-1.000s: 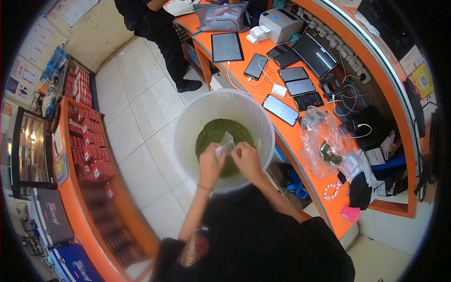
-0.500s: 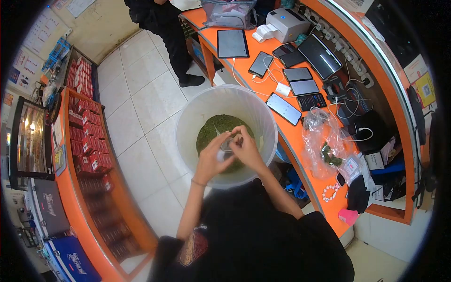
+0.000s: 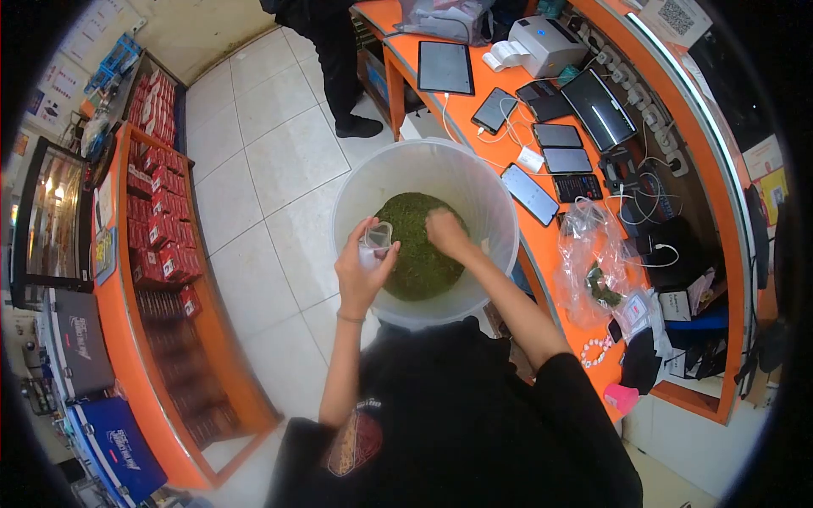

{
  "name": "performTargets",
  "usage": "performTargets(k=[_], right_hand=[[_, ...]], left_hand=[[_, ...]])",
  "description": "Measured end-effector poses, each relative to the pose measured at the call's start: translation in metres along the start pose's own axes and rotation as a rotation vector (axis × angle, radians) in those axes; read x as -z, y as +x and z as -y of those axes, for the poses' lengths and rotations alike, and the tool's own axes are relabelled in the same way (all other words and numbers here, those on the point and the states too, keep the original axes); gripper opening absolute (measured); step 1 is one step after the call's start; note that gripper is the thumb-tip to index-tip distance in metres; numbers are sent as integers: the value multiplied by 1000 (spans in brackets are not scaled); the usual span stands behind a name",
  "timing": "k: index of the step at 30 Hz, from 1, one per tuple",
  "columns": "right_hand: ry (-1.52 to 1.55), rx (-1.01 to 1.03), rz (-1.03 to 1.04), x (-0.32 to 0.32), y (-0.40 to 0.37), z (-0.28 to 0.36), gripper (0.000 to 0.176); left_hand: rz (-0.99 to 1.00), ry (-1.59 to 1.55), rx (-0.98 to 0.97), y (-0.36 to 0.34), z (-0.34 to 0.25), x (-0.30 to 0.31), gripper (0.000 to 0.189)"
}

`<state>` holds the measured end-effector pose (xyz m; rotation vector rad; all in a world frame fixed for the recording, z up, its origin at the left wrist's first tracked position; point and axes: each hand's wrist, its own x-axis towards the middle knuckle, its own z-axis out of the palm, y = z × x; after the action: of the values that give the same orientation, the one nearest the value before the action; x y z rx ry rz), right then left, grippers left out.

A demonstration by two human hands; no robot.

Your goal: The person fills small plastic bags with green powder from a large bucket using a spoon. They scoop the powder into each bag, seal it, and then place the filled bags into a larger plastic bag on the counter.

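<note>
Head view. Left hand (image 3: 359, 275): one, fingers and thumb curved partway open around a clear plastic pouch (image 3: 378, 235), gripping its sides; the pouch's mouth gapes upward between fingertips and thumb. Right hand (image 3: 446, 233): one, fingers bent, tips down at the green flakes (image 3: 415, 275); whether they pinch any cannot be told, the tips being hidden.

Green flakes: one heap, under the right fingers and just right of the left fingers. Translucent bucket (image 3: 489, 190): one, round, holds the flakes; its wall encircles the fingers of both hands.

Right of the right fingers: orange desk (image 3: 533, 241), bearing a lit phone (image 3: 530, 194) nearest, then a crumpled clear bag (image 3: 584, 233) with green matter inside, a beaded bracelet (image 3: 596, 350) and a pink item (image 3: 622, 397). Beyond the right fingers: tablet (image 3: 445, 68), white printer (image 3: 546, 46).

Well left of the left fingers: shelf of red boxes (image 3: 175, 262). Ahead of the fingers, past the bucket: another person's dark shoe (image 3: 359, 127) on tiled floor (image 3: 254, 110).
</note>
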<state>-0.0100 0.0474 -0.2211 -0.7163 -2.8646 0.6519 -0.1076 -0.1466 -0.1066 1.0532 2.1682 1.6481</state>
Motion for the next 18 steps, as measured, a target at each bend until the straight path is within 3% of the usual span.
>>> performTargets(k=[2, 5, 7, 8, 10, 13, 18], right_hand=[[137, 69, 411, -27, -4, 22, 18], [329, 176, 292, -52, -22, 62, 21], [742, -23, 362, -8, -25, 89, 25], [740, -23, 367, -4, -24, 84, 25], [1195, -131, 332, 12, -17, 61, 30], [1364, -178, 402, 51, -21, 28, 27], [1542, -268, 348, 89, -51, 10, 30]], left_hand=[[-94, 96, -180, 2, 10, -3, 60], [-122, 28, -138, 3, 14, -1, 63], [-128, -10, -94, 3, 15, 0, 65], [-131, -48, -55, 3, 15, 1, 67], [-137, -59, -57, 3, 13, 1, 69], [-143, -82, -59, 5, 11, 3, 70], [-174, -271, -31, 10, 8, 6, 66]])
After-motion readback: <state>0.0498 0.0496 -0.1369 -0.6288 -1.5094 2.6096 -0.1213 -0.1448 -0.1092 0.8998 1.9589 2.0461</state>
